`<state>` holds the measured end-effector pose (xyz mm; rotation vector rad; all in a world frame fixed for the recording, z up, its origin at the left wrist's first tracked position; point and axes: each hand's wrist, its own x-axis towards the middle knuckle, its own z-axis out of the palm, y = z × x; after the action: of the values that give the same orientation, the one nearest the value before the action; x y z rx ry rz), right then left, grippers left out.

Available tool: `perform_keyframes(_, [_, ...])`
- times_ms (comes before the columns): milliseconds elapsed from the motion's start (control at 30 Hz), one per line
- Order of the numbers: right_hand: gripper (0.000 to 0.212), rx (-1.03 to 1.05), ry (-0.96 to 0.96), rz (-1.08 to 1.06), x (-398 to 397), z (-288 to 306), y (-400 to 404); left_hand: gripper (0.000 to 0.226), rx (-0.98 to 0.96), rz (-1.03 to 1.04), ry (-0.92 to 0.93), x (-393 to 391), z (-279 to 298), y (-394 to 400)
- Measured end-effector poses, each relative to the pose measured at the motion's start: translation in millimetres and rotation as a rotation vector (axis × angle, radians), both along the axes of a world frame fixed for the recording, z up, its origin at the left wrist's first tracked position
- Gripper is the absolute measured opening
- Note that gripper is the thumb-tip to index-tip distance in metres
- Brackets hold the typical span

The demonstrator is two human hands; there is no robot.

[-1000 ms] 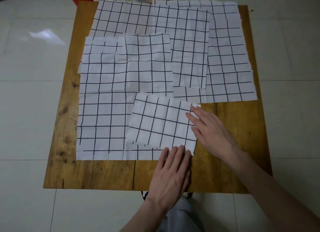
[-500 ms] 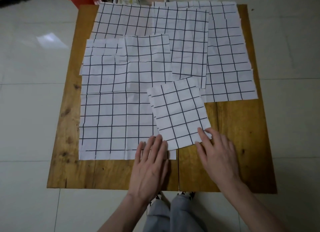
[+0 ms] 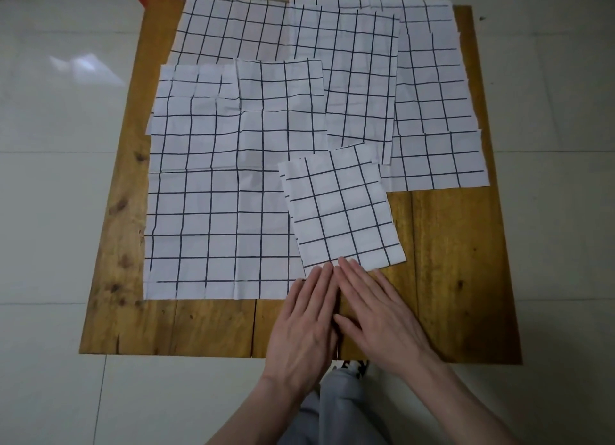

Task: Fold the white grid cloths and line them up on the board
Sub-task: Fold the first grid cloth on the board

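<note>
Folded grid cloth (image 3: 342,208) lies tilted near the board's (image 3: 459,261) front centre, overlapping unfolded cloths (image 3: 219,218). Left hand (image 3: 304,324) and right hand (image 3: 379,314) lie flat, side by side, fingers straight, fingertips at the cloth's near edge. No legible writing.

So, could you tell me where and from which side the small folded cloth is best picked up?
Probably by the right edge of the folded cloth, coming from the right. That side lies on the bare board, so only this cloth gets pinched; its left part overlaps the big cloth. Both hands, left and right, lie flat at its near edge.
</note>
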<state>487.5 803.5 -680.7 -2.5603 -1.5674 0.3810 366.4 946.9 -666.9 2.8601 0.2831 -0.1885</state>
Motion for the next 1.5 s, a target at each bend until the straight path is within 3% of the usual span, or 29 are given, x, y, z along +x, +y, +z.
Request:
perform_keyframes(267, [0.066, -0.074, -0.080, -0.055, 25.2, -3.6, -29.6, 0.068, 0.029, -0.009, 0.027, -9.9, 1.2, 9.3])
perform_keyframes(600, [0.057, 0.081, -0.082, -0.187, 41.5, -4.2, -44.5, 0.064, -0.001, -0.017, -0.026, -12.4, -4.0, 17.5])
perform_keyframes(733, [0.039, 0.199, -0.175, -0.177, 54.0, 5.8, -34.5, 0.033, -0.050, 0.052, -0.107, 10.4, 1.5, 22.3])
perform_keyframes(967, [0.027, 0.268, -0.227, 0.042, 84.8, 14.8, -22.8, 0.027, -0.043, -0.027, -0.114, 49.7, 7.3, 29.6])
perform_keyframes(1133, [0.033, 0.288, -0.236, 0.162, 95.8, 13.1, -20.7, 0.028, -0.047, -0.025, -0.148, 56.5, 9.0, 25.7])
perform_keyframes(1367, [0.018, 0.347, -0.172, 0.151, 91.6, 24.6, -28.4, 0.036, -0.024, -0.096, -0.141, 56.0, 12.4, 25.8])
perform_keyframes(1500, [0.023, 0.364, -0.101, 0.113, 77.8, 35.9, -35.8, 0.033, -0.072, -0.120, -0.180, 44.5, 19.7, 27.9])
